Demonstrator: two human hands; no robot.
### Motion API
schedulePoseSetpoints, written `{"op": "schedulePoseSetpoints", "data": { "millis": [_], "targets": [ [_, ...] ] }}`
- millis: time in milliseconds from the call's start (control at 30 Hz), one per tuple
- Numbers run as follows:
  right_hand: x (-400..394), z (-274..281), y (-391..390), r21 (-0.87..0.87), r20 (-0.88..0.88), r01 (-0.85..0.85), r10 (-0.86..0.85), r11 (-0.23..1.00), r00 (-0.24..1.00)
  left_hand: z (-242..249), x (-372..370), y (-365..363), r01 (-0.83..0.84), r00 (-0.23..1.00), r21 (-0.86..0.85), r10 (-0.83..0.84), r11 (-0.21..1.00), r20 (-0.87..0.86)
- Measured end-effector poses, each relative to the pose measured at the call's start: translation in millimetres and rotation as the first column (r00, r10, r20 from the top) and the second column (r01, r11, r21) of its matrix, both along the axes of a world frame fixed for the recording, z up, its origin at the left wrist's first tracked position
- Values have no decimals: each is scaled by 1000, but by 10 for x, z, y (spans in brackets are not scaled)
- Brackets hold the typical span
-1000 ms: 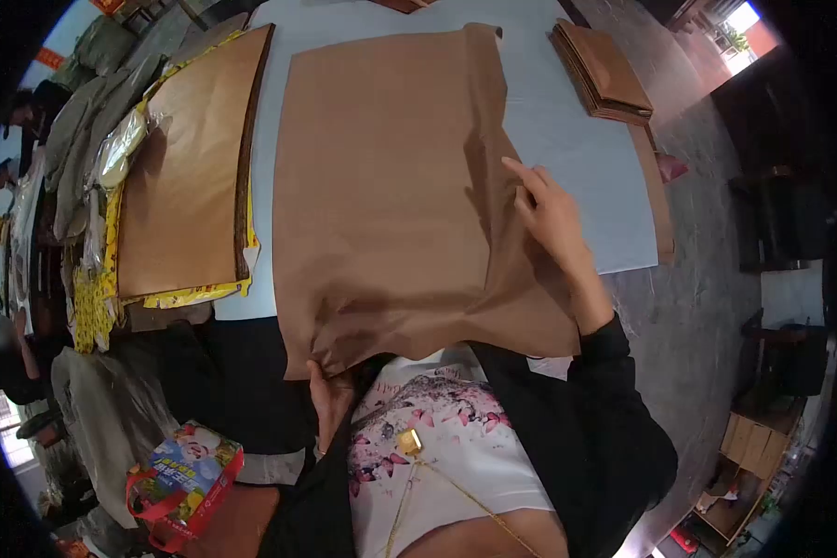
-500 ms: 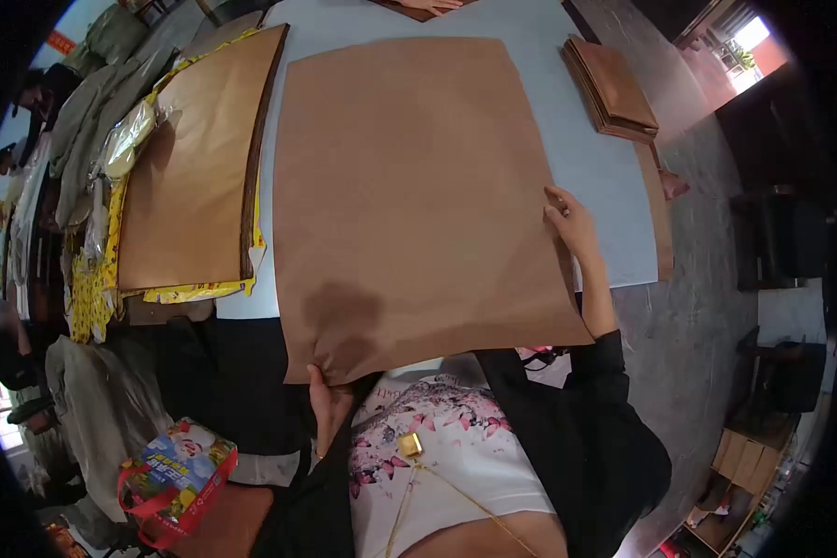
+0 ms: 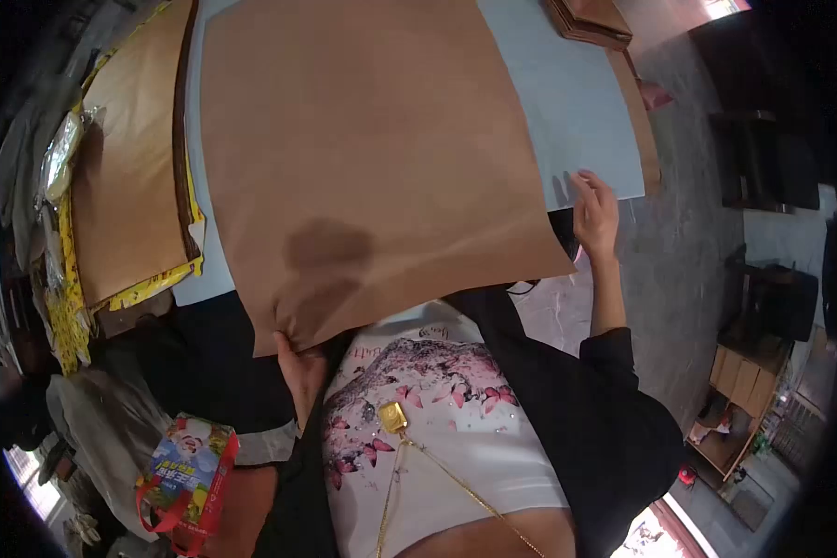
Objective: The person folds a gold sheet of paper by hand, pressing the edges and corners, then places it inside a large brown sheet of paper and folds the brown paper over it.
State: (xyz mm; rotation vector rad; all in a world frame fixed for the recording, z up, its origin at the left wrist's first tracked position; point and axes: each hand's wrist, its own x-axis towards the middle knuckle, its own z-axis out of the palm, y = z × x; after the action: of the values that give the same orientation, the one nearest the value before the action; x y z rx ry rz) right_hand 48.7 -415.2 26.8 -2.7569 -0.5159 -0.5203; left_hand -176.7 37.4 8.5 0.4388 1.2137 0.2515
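A large sheet of brown paper (image 3: 372,139) lies over the pale blue table (image 3: 577,121), its near edge hanging toward my body. My left hand (image 3: 299,377) pinches the near left corner, where the paper puckers; part of the hand is hidden beneath it. To the right of the sheet, my right hand (image 3: 595,214) is raised by the table's near right corner. Its fingers are apart and slightly bent, with nothing in them. A gap separates it from the paper's right edge.
At the left, a stack of brown sheets (image 3: 135,167) rests on yellow wrapping (image 3: 153,290). Folded brown pieces (image 3: 593,20) are piled at the far right of the table. A colourful bag with red handles (image 3: 191,474) stands low at the left, near grey cloth (image 3: 98,446).
My right hand has come off the sheet's right edge and moved outward to the right. My left hand still grips the near left corner. The camera view has tilted downward.
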Motion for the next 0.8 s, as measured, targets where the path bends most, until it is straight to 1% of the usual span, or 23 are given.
{"op": "schedulePoseSetpoints", "data": {
  "millis": [33, 67, 100, 133, 200, 233, 267, 333, 367, 433, 467, 533, 567, 600, 633, 667, 700, 733, 767, 800],
  "targets": [
    [-86, -18, -24, -37, -3, -45, 45, 998, 999, 7, 18, 13, -68, 997, -45, 67, 997, -23],
    [-153, -24, -43, -72, -6, -92, 92, 993, 996, 10, 20, 14, -56, 998, -51, 55, 997, -26],
    [-204, -9, -38, -57, -94, -117, 111, 992, 989, 19, 4, 15, -1, 1000, -3, 1, 1000, -10],
    [-242, -1, -4, -58, -96, -111, 105, 992, 990, 29, -8, 14, 51, 999, 48, -52, 998, 2],
    [-298, 6, 88, -72, -174, -124, 110, 990, 979, 54, 15, -6, 55, 998, 55, -55, 997, 0],
    [-303, -73, 80, -55, -204, -142, 128, 988, 971, 77, 38, -21, 47, 999, 63, -47, 997, 4],
    [-283, -61, 86, -45, -206, -158, 145, 986, 968, 104, 58, -40, 31, 1000, 73, -31, 997, -1],
    [-247, -17, 155, -129, -213, -262, 232, 956, 949, 205, 116, -109, -68, 998, 0, 68, 998, -8],
    [-222, -131, 130, -203, -216, -266, 221, 942, 951, 209, 106, -131, -107, 994, 26, 107, 994, -17],
    [-159, -117, 172, -173, -208, -345, 308, 923, 928, 203, 98, -177, -41, 996, 94, 34, 995, 83],
    [-114, -74, 182, -175, -193, -380, 347, 908, 918, 225, 114, -204, -92, 993, 123, 82, 988, 79],
    [-40, -68, 159, -165, -245, -404, 359, 900, 900, 278, 165, -242, -111, 992, 74, 106, 991, 65],
    [-9, -12, 194, -100, -233, -435, 404, 895, 884, 321, 189, -266, -154, 987, 102, 148, 983, 64],
    [2, 16, 221, -36, -220, -464, 446, 885, 868, 379, 205, -291, -161, 986, 103, 156, 982, 53],
    [31, -54, 187, -12, -214, -498, 484, 867, 848, 405, 213, -307, -166, 986, 102, 163, 981, 40],
    [78, -128, 122, 13, -274, -504, 488, 864, 829, 416, 187, -296, -202, 979, 124, 199, 972, 36],
    [125, -173, 62, 30, -332, -509, 489, 860, 807, 431, 147, -288, -178, 981, 93, 169, 980, 94],
    [170, -236, -6, 44, -329, -535, 518, 844, 789, 429, 135, -294, -146, 979, 64, 135, 987, 153],
    [226, -316, -66, -56, -376, -540, 484, 840, 791, 617, 244, -333, -155, 987, 86, 151, 984, 45],
    [242, -360, -74, -158, -414, -541, 442, 826, 796, 624, 228, -333, -180, 983, 98, 176, 979, 45]
  ]
}}
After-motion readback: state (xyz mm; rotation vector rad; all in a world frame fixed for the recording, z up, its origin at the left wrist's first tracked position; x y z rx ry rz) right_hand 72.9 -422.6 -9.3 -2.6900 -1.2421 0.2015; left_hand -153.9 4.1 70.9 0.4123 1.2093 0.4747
